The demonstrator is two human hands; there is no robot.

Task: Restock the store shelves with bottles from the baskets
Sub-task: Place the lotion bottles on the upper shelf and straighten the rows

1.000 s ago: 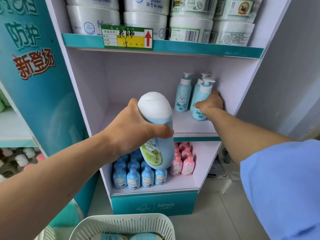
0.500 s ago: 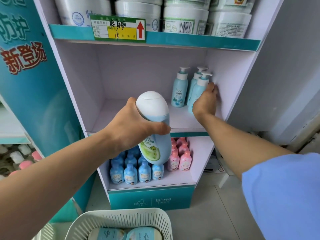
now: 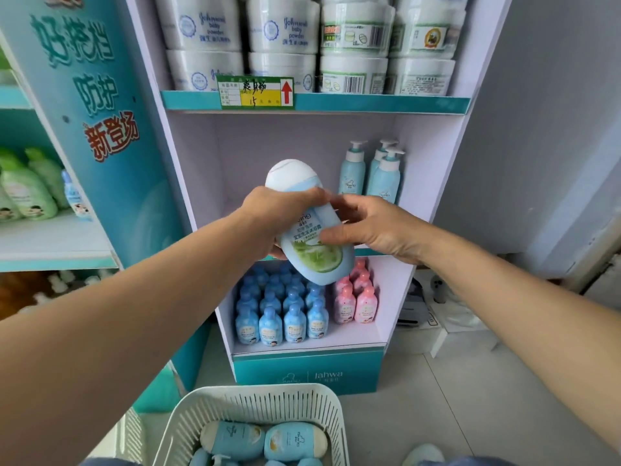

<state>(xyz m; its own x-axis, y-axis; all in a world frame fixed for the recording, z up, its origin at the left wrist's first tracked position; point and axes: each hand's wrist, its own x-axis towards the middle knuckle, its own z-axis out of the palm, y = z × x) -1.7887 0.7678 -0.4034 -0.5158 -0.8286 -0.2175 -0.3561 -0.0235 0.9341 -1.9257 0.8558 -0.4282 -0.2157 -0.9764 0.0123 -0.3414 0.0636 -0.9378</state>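
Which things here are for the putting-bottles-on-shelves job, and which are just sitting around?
For the job: blue bottle held in the left hand and right hand; basket with more bottles; middle shelf with pump bottles.
Just there: powder tubs; small blue bottles; pink bottles; green bottles; price tag.

This is looking like a shop selling baby-care goods: a branded display stand (image 3: 309, 375) is carrying rows of identical small blue bottles (image 3: 282, 314) and pink bottles (image 3: 354, 304), with stacked powder tubs (image 3: 201, 28) sitting above a handwritten price tag (image 3: 255, 92) on the shelf edge (image 3: 369, 104). A neighbouring shelf (image 3: 50, 237) is holding green bottles (image 3: 27, 193), and a white basket (image 3: 255, 398) of further bottles (image 3: 292, 440) is sitting before the stand.
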